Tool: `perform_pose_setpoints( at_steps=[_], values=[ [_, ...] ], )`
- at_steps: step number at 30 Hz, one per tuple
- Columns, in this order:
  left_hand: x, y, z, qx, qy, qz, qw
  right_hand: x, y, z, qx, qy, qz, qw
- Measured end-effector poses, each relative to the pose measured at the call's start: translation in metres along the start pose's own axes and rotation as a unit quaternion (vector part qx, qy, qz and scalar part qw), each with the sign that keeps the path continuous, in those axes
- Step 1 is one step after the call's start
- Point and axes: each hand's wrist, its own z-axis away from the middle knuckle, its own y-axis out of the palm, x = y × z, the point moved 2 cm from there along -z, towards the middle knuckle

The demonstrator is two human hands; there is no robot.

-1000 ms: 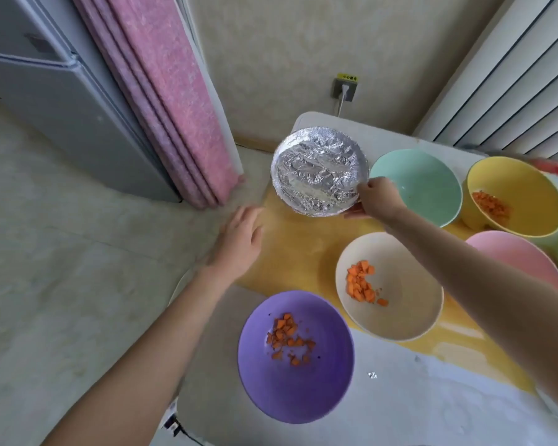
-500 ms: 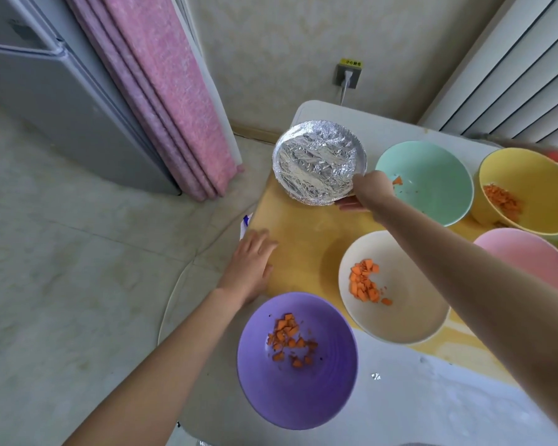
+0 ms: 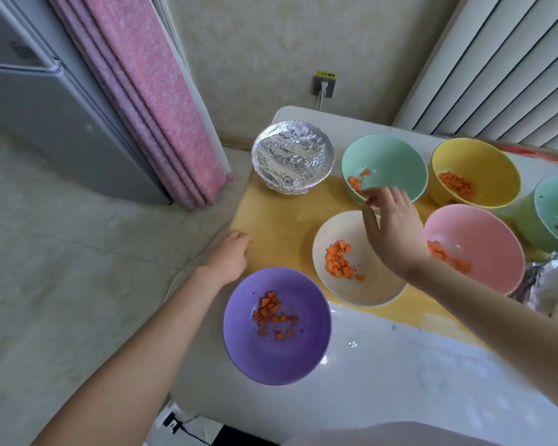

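From the head camera, the foil-lined dish [image 3: 292, 156] stands on the far left corner of the yellow mat [image 3: 281, 214], apart from both hands and just left of the mint-green bowl [image 3: 388, 156]. The right hand [image 3: 393, 226] hovers over that bowl's near rim, fingers spread and loose, holding nothing. The left hand [image 3: 229, 255] rests at the mat's left edge near the purple bowl [image 3: 271, 355], fingers slackly bent and empty. The dish looks light, and its crinkled foil skin would likely dent, tear or slide under a hard pinch. The safest hold is probably at the rolled rim, thumb on top and fingers beneath, kept level. The mint-green bowl seems stiff and glossy, so possibly slippery. With diced carrot [image 3: 356, 181] inside, cupping its wall from the near side should keep it from tipping
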Motion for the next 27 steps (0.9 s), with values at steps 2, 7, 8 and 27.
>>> perform_pose_setpoints(
  at_steps=[2,7,8,27],
  values=[
    [-0.016,-0.013,0.010,-0.103,-0.014,-0.003,0.995,-0.017,-0.011,0.031,-0.010,-0.034,0.024,0.999],
    [-0.096,-0.034,0.056,-0.338,0.078,0.014,0.938,-0.059,-0.027,0.113,0.039,-0.115,0.052,0.991],
    [-0.115,-0.031,0.068,-0.351,0.102,0.015,0.931,-0.069,-0.027,0.128,0.065,-0.128,0.055,0.988],
    [-0.256,0.187,0.152,0.069,0.092,-0.177,0.978,-0.168,-0.097,0.236,0.289,-0.084,-0.006,0.954]
  ],
)
